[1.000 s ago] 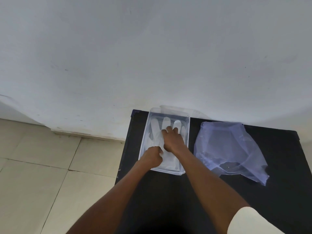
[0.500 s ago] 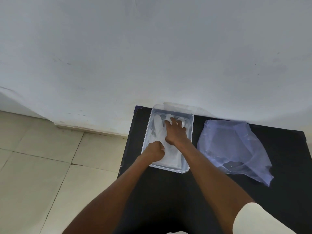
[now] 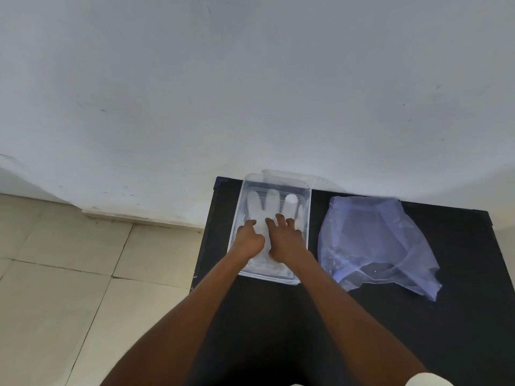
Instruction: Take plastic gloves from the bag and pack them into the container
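A clear plastic container [image 3: 305, 201] stands at the far left of the black table [image 3: 418, 316]. White translucent gloves [image 3: 263, 203] lie flat inside it, fingers pointing toward the wall. My left hand [image 3: 248, 238] rests on the gloves at the container's left side, fingers loosely curled. My right hand [image 3: 285, 240] lies beside it with fingers spread, pressing down on the gloves. A crumpled bluish plastic bag [image 3: 370, 240] lies to the right of the container, apart from both hands.
A white wall [image 3: 250, 93] rises directly behind the table. Left of the table is a beige tiled floor [image 3: 69, 274]. A clear lid [image 3: 320, 182] leans behind the container against the wall.
My right hand has slid back from the gloves' fingertips toward the palm area, uncovering them. My left hand has moved a little farther into the container.
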